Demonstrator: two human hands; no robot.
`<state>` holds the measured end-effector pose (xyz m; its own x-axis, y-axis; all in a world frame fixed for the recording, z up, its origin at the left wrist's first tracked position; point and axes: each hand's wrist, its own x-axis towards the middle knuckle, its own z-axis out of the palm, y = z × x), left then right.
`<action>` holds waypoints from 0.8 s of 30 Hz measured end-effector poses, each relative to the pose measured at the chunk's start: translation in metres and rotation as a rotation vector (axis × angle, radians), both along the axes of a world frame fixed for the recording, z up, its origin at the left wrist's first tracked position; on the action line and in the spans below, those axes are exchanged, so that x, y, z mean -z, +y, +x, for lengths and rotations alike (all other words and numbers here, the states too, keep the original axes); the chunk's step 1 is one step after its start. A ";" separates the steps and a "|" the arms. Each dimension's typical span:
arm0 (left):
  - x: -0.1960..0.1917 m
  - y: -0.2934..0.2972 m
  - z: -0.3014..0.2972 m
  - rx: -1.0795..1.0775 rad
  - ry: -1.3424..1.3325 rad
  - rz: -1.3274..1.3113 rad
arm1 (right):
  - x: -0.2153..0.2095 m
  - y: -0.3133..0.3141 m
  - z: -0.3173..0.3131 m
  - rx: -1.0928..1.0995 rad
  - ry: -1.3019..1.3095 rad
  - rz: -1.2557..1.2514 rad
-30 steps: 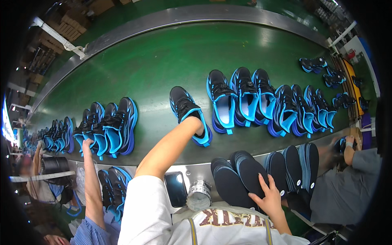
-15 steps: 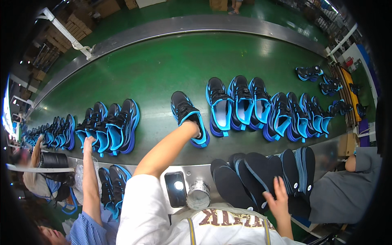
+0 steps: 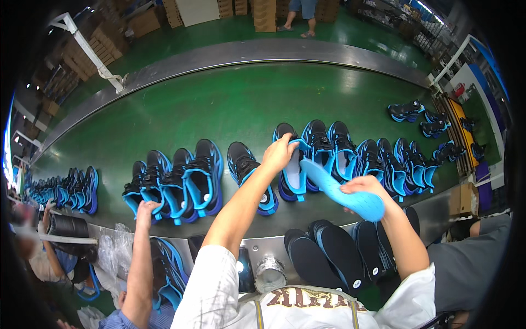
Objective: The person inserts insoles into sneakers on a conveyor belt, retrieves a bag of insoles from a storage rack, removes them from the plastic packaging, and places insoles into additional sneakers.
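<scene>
While the green conveyor belt (image 3: 219, 104) carries rows of black-and-blue shoes, I note the left hand (image 3: 278, 153) reaching out over it, fingers closed on the tongue or collar of one shoe (image 3: 289, 164) standing with its opening pulled toward me. The right hand (image 3: 366, 187) grips a light blue insole (image 3: 342, 189) from above at its near end. The insole runs diagonally, far tip just beside the open mouth of the held shoe, though I cannot tell whether it touches the inside. Both hands sit close together, shoe to the left, insole between them.

To the right of the held shoe stands a tight row of matching shoes (image 3: 378, 159). To its left, a single shoe (image 3: 249, 172), then a group of four (image 3: 175, 181). At the belt's near steel edge lies a stack of dark insoles (image 3: 329, 255), below the right forearm. A roll of tape (image 3: 269, 272) sits beside them. At lower left, another person's hand (image 3: 146, 209) touches the shoe group's near edge.
</scene>
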<state>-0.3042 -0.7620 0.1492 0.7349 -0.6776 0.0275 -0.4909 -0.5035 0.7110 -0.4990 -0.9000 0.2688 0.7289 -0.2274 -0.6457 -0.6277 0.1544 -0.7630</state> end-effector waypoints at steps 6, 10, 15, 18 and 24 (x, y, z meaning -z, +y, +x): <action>0.010 0.002 -0.011 -0.173 0.125 0.078 | 0.079 0.029 0.048 -0.456 -0.070 -0.554; 0.010 0.015 -0.008 -0.086 0.192 0.055 | 0.122 0.064 0.050 -0.728 -0.236 -1.111; 0.003 0.024 -0.028 -0.062 0.016 0.144 | 0.121 0.070 0.037 -0.633 -0.278 -1.295; 0.010 0.027 -0.028 -0.178 0.094 0.062 | 0.094 0.079 0.031 -0.721 0.038 -1.261; 0.013 0.026 -0.021 -0.132 0.196 0.074 | 0.108 0.069 0.049 -0.914 0.012 -1.077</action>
<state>-0.3254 -0.7356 0.1360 0.8038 -0.5699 -0.1706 -0.2732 -0.6084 0.7451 -0.4497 -0.8305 0.1607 0.8814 -0.0634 -0.4681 -0.1951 -0.9513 -0.2385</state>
